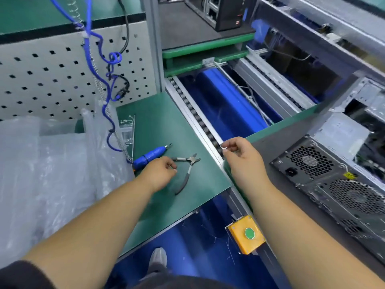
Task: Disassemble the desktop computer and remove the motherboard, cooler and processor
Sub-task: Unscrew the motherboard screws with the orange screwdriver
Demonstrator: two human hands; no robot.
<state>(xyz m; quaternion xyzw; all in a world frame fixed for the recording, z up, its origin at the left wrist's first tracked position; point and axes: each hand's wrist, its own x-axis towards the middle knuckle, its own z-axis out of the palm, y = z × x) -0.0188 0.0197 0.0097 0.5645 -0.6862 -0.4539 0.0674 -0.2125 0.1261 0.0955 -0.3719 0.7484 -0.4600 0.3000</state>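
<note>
Cutters point(187, 167) lie on the green desk point(158, 122) just right of the left hand point(159, 174), handles spread, jaws pointing away. A blue driver point(151, 155) lies just beyond that hand, tip pointing toward the roller rail point(195, 119). A blue coiled cable point(100, 74) hangs in front of the white pegboard point(45, 76), well beyond the left hand. Clear plastic bags point(41, 174) are piled to the left of the left hand. A yellow box with a green button point(248, 234) sits between the forearms, nearer than both hands. A blue bin point(225, 101) lies beyond the right hand point(243, 159).
</note>
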